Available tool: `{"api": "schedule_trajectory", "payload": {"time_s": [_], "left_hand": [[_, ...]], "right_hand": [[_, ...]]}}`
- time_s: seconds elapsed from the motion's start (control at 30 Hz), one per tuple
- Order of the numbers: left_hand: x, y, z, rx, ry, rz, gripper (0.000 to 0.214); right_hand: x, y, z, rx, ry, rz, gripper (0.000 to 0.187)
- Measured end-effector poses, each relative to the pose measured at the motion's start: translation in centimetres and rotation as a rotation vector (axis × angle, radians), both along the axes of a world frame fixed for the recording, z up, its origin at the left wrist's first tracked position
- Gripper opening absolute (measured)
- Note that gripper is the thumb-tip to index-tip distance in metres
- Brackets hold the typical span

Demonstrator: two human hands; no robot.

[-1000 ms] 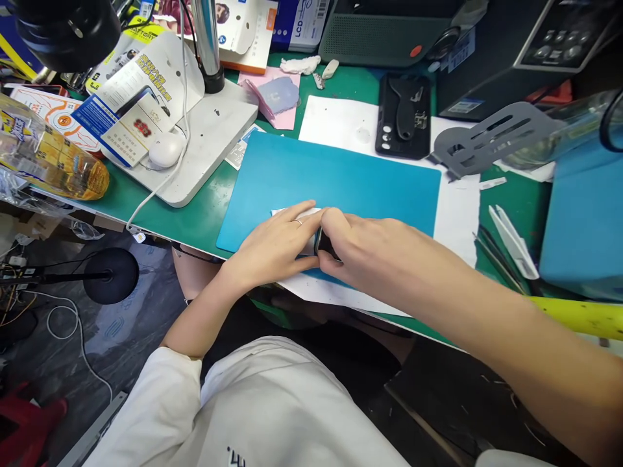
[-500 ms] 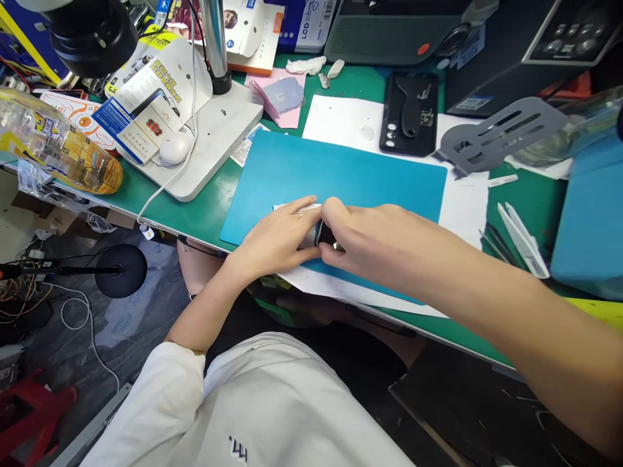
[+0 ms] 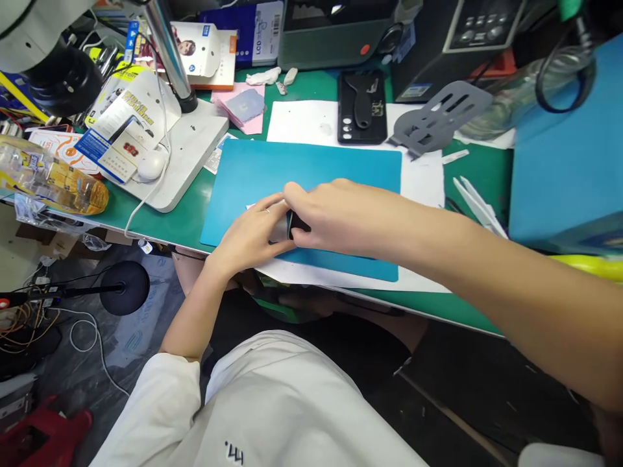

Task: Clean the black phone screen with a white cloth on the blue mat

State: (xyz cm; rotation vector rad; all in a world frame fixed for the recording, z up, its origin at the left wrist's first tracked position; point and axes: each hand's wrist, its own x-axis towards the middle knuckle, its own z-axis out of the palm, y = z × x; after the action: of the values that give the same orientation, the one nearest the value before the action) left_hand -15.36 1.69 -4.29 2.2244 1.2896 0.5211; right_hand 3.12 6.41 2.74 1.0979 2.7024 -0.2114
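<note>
Over the blue mat [image 3: 311, 162], near the desk's front edge, my two hands meet around a small item that their fingers mostly cover. My left hand [image 3: 248, 235], with a ring on one finger, holds its pale, silvery part [image 3: 279, 230] between thumb and fingers. My right hand [image 3: 335, 217] is closed, thumb and bent fingers pressed at the dark part [image 3: 298, 226] beside it. What kind of item it is, I cannot make out. White paper [image 3: 321, 277] sticks out from under the mat's front edge.
Behind the mat, a black phone-shaped piece [image 3: 346, 97] carries a black-handled tool [image 3: 361, 107]. A grey slotted plate [image 3: 440, 120] and white tweezers [image 3: 479, 204] lie to the right. At left are a microscope stand [image 3: 192, 149], a white mouse [image 3: 151, 165] and a plastic bottle [image 3: 48, 175].
The whole view has shifted, so the desk and hands sit further left. My hands keep nearly the same grip and place over the mat.
</note>
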Motion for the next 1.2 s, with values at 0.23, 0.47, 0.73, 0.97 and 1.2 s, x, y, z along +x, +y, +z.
{"api": "schedule_trajectory", "payload": {"time_s": [0.23,0.47,0.73,0.97,1.2], "left_hand": [[0.3,0.4,1.1,-0.059,0.012,0.005,0.055],[1.5,1.6,3.4,-0.033,0.155,0.101,0.031],[1.4,5.2,3.9,0.073,0.260,0.043,0.047],[-1.5,4.9,4.8,0.146,0.267,0.168,0.043],[-2.8,1.8,3.0,0.189,0.343,0.062,0.025]], "right_hand": [[0.3,2.6,2.2,-0.253,-0.011,-0.029,0.024],[1.1,6.7,1.7,-0.346,0.107,-0.035,0.028],[3.4,10.4,0.4,-0.439,0.426,-0.187,0.020],[9.0,3.6,1.9,0.163,0.681,-0.316,0.037],[12.6,-3.1,-4.4,0.229,0.933,-0.204,0.017]]}}
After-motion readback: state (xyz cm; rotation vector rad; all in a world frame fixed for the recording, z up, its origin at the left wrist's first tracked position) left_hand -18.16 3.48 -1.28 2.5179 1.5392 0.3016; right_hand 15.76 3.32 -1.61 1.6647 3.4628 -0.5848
